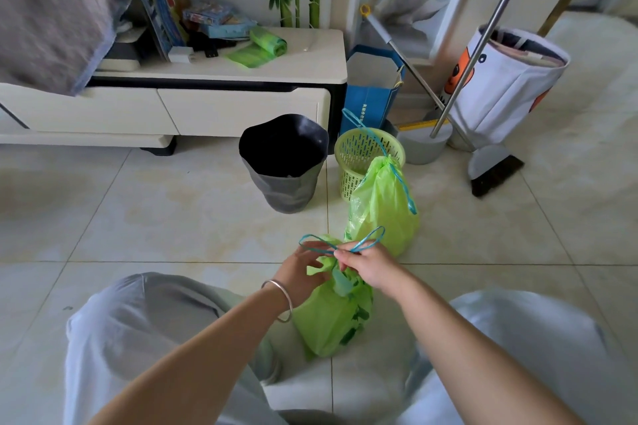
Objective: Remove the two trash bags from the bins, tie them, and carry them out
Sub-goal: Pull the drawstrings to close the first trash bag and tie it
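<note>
Two light-green trash bags stand on the tiled floor. The near bag (pixel 331 317) sits between my knees, its neck gathered. My left hand (pixel 300 274) and my right hand (pixel 366 264) pinch its blue drawstring (pixel 341 245), which forms two loops above the neck. The far bag (pixel 383 207) stands just behind, its neck cinched, its blue drawstring hanging down its right side. Behind it are a dark grey bin (pixel 284 166) and a green lattice basket (pixel 362 155), both without bags.
A low white cabinet (pixel 214 93) runs along the wall, with a roll of green bags (pixel 266 43) on top. A blue paper bag (pixel 371 90), broom and dustpan (pixel 490 169), a metal pole with round base (pixel 428 145) and a white fabric hamper (pixel 504 86) crowd the right.
</note>
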